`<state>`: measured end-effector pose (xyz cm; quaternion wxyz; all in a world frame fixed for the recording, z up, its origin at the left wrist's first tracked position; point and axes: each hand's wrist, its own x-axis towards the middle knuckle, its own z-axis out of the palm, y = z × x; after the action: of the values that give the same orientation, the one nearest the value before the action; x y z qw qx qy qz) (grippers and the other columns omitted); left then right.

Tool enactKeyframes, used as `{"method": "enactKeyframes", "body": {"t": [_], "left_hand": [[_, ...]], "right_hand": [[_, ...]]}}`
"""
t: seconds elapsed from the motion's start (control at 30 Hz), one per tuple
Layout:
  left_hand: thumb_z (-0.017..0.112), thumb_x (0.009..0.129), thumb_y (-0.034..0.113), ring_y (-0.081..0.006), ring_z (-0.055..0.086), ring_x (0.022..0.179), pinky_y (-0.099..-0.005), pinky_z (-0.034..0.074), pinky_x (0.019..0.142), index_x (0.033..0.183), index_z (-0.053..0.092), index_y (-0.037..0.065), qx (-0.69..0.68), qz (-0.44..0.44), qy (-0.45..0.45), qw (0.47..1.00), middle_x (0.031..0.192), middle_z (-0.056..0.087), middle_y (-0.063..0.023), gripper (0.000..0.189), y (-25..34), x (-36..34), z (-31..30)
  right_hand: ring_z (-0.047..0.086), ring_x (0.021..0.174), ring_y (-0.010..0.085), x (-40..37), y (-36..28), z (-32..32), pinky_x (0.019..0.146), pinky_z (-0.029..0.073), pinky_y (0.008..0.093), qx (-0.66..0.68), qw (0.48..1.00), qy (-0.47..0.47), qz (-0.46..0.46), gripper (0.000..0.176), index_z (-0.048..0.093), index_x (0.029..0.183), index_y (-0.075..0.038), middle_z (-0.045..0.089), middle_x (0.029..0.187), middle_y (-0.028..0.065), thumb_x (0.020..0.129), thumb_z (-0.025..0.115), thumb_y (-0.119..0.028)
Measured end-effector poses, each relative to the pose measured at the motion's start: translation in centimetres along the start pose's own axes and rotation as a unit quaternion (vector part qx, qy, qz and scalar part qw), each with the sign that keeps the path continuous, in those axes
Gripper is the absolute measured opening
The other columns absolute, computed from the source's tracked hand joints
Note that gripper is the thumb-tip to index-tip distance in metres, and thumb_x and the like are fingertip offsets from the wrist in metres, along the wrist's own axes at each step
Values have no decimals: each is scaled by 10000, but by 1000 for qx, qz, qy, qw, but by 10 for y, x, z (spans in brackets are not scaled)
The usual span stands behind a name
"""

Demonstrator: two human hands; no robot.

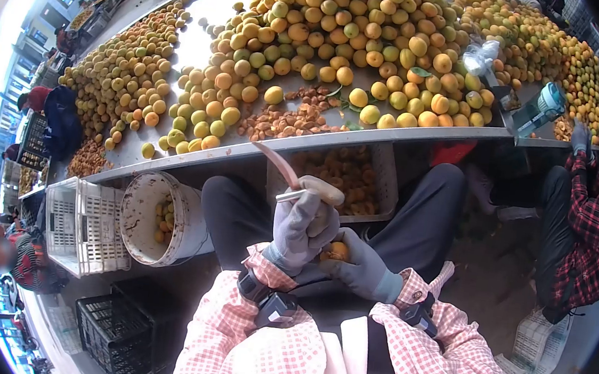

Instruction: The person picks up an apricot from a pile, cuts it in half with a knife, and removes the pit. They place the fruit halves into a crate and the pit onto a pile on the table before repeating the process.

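Observation:
My left hand [300,231], in a grey glove, is closed around a knife with a thin curved blade [280,164] pointing up and away. A short pale strip also juts from this fist; I cannot make out what it is. Right beside it, my gloved right hand [364,268] grips a small orange apricot [336,251], partly hidden by the fingers. Both hands are above my lap, in front of the table edge. Ahead, a large heap of apricots [332,15] covers the metal table [305,136], with a small pile of brown pits [288,121] near its edge.
Below the table, a crate [386,178] holds orange fruit pieces. To the left are a white bucket [132,217] with apricots inside, white crates [83,226] and a black crate [112,335]. A teal bottle [541,110] stands on the right; a co-worker in plaid [591,225] sits beyond.

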<state>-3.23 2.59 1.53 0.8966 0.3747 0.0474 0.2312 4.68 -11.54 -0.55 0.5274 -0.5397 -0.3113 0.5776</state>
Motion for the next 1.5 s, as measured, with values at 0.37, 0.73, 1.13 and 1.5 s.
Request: {"method": "enactKeyframes", "body": {"t": [0.37, 0.73, 1.13, 1.5], "left_hand": [[479, 991, 372, -47, 257, 385, -225, 244, 376, 913, 574, 77, 9, 82, 166, 983, 513, 322, 54, 320, -3, -1, 22], [506, 966, 429, -52, 232, 360, -234, 188, 345, 864, 597, 122, -188, -2, 266, 945, 500, 292, 73, 336, -16, 14, -7], [577, 951, 291, -53, 359, 403, -213, 295, 387, 868, 584, 27, 80, 55, 128, 987, 532, 428, 16, 277, -5, -4, 13], [521, 981, 330, -62, 278, 383, -230, 252, 376, 868, 561, 62, -37, 37, 163, 985, 507, 339, 36, 294, -2, -6, 11]], "right_hand": [[642, 879, 306, 5, 8, 3, 752, 510, 362, -236, 936, 101, -242, 442, 475, 1220, -22, 591, 1023, 154, 850, 686, -140], [645, 857, 264, 13, 27, 4, 742, 502, 323, -253, 901, 176, -305, 482, 428, 1253, -31, 589, 1001, 143, 880, 670, -217], [504, 1040, 124, 10, 8, 10, 897, 442, 285, -26, 998, 46, -43, 470, 376, 1214, -38, 492, 1151, 79, 876, 683, -150], [630, 979, 314, 13, 24, 6, 806, 492, 358, -103, 974, 46, -194, 472, 389, 1207, -19, 583, 1066, 196, 859, 677, -156]]}}
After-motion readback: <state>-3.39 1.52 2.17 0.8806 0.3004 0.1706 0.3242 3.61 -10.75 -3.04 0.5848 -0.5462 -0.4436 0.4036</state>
